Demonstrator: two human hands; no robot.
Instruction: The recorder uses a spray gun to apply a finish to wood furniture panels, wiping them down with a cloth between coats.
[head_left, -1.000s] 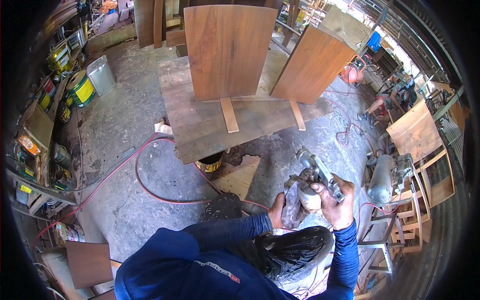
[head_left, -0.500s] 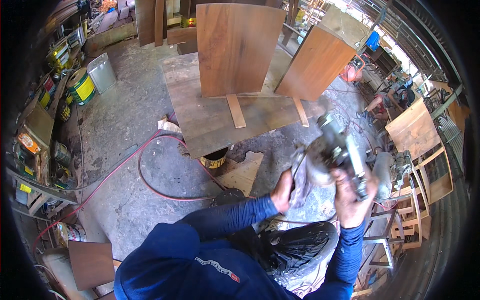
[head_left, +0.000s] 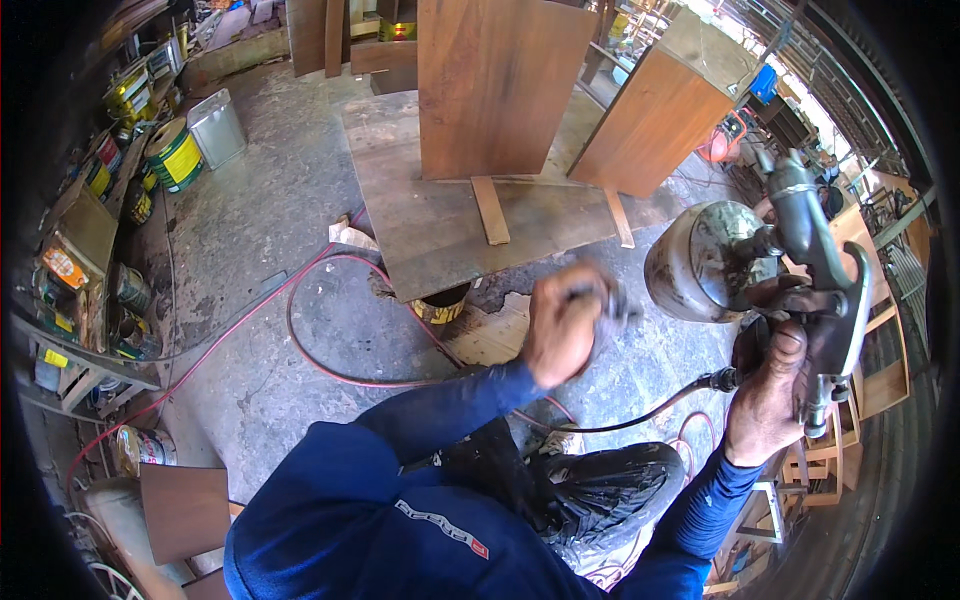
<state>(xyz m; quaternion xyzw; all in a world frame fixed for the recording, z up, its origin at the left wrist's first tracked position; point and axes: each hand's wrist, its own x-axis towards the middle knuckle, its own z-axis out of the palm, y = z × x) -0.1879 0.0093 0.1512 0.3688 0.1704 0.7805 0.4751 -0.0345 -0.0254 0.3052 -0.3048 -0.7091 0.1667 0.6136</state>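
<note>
Out at the person's right, above the grey concrete floor, the right hand is clasped around a silver metal spray gun with a round, stained cup, seemingly extended for clearance; the blurred left hand curls around a dark-grey, cloth-like bundle.

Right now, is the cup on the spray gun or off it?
On. The cup joins the spray gun through a fitting at its lid, and the right hand grips the gun.
</note>
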